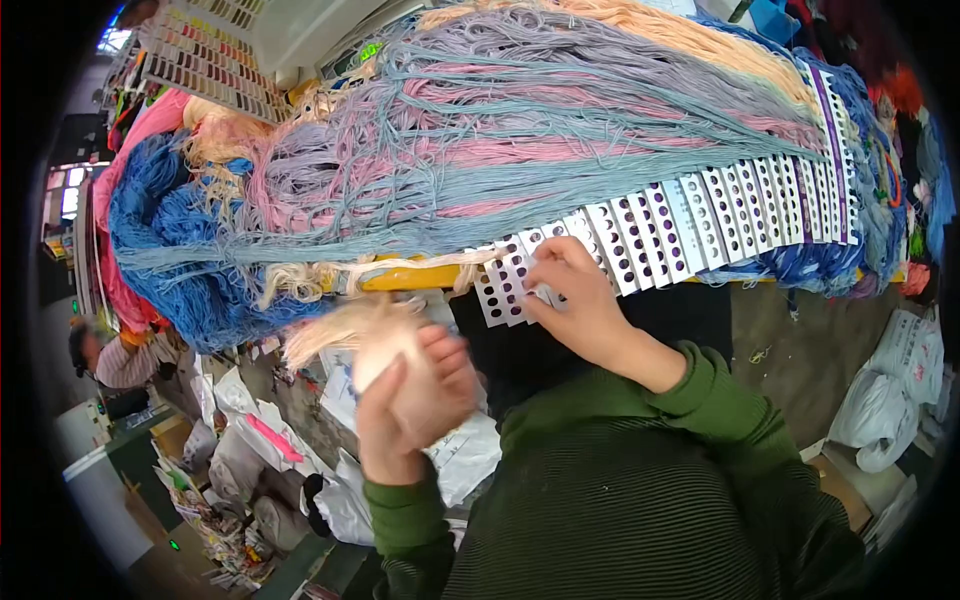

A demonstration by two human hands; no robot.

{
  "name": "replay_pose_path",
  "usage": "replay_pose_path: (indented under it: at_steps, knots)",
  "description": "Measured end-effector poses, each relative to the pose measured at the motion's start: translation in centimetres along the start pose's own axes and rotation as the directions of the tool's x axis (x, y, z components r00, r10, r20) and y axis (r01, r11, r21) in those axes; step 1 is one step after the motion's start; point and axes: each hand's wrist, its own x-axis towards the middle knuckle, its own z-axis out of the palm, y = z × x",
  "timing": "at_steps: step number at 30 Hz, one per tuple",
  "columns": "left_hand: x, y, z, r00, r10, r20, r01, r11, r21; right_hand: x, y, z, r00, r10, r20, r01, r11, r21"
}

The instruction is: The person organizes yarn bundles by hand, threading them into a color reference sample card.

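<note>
My left hand (415, 385) is blurred by motion, its fingers wrapped round a bundle of cream thread (365, 330) whose loose end trails to the left. My right hand (575, 295) is bent over the near end of a row of white cards with punched holes (650, 235), thumb and fingertips close together at a card edge. Whether a strand lies between those fingertips is too small to tell. Behind both hands, long blue, pink and grey threads (480, 130) spread across the work surface. A twisted cream strand (400, 263) runs along its near edge.
Blue yarn (165, 240) is heaped at the left, with pink yarn (125, 190) beyond it. A colour sample board (215, 60) stands at the back left. White plastic bags (885, 400) lie at the right. Another person (125, 365) is at the far left.
</note>
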Motion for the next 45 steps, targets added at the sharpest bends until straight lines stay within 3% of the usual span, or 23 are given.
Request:
replay_pose_path:
  at_steps: [1, 2, 3, 5, 7, 11, 13, 17, 20, 26, 29, 37, 40, 44, 45]
  knots:
    - [0.7, -1.2, 1.9, 0.999, -0.010, -0.046, 0.010, 1.000, 0.004, -0.6, -0.4, -0.5, 1.000, 0.018, -0.004, -0.017, 0.997, 0.069]
    - [1.5, -2.3, 2.5, 1.000, -0.011, 0.024, 0.011, 1.000, 0.009, -1.2, -0.4, -0.9, 0.999, 0.050, 0.003, -0.050, 0.987, 0.151]
    - [2.3, -3.2, 2.8, 0.995, -0.014, 0.094, 0.012, 1.000, 0.019, -1.5, -1.0, -1.0, 0.980, 0.181, 0.079, -0.198, 0.902, 0.384]
    - [3.2, -3.9, 3.5, 0.981, -0.026, 0.191, 0.010, 0.996, 0.086, -1.8, -2.7, -1.9, 0.885, 0.355, 0.302, -0.455, 0.517, 0.725]
    - [3.7, -4.3, 4.1, 0.970, -0.050, 0.239, 0.004, 0.982, 0.188, -1.9, -2.8, -3.0, 0.857, 0.342, 0.385, -0.514, 0.509, 0.690]
    - [3.0, -4.4, 5.3, 0.987, -0.033, 0.155, 0.024, 0.998, 0.061, -2.2, -2.3, -4.0, 0.841, 0.340, 0.422, -0.528, 0.339, 0.779]
    - [3.3, -5.1, 4.5, 0.977, -0.002, 0.211, -0.026, 0.991, 0.131, -2.2, -2.3, -4.2, 0.837, 0.327, 0.439, -0.525, 0.253, 0.813]
    - [4.7, -6.5, 3.6, 0.935, -0.091, 0.342, 0.049, 0.991, 0.128, -2.2, -2.9, -4.4, 0.847, 0.333, 0.414, -0.510, 0.291, 0.809]
    - [4.4, -6.4, 5.2, 0.956, -0.001, 0.295, 0.002, 1.000, -0.003, -2.3, -2.7, -5.2, 0.848, 0.312, 0.429, -0.512, 0.268, 0.816]
    - [4.8, -6.7, 4.5, 0.930, -0.030, 0.366, 0.059, 0.996, -0.069, -2.5, -2.8, -5.1, 0.851, 0.302, 0.430, -0.516, 0.328, 0.791]
    - [4.7, -6.8, 4.7, 0.954, -0.054, 0.294, 0.078, 0.994, -0.073, -2.5, -2.9, -5.2, 0.852, 0.296, 0.431, -0.516, 0.347, 0.783]
    - [4.4, -6.7, 5.1, 0.956, -0.020, 0.291, 0.053, 0.993, -0.104, -2.2, -3.4, -5.2, 0.856, 0.319, 0.407, -0.505, 0.343, 0.792]
    - [4.4, -6.8, 5.2, 0.956, 0.003, 0.292, 0.024, 0.995, -0.092, -2.1, -3.6, -5.3, 0.837, 0.353, 0.417, -0.542, 0.436, 0.718]
    - [4.3, -6.9, 5.3, 0.965, 0.041, 0.259, -0.021, 0.997, -0.077, -2.2, -3.4, -5.1, 0.846, 0.356, 0.398, -0.522, 0.396, 0.755]
    - [4.3, -7.0, 5.2, 0.980, 0.062, 0.189, -0.061, 0.998, -0.015, -2.3, -3.2, -5.1, 0.852, 0.346, 0.393, -0.511, 0.382, 0.770]
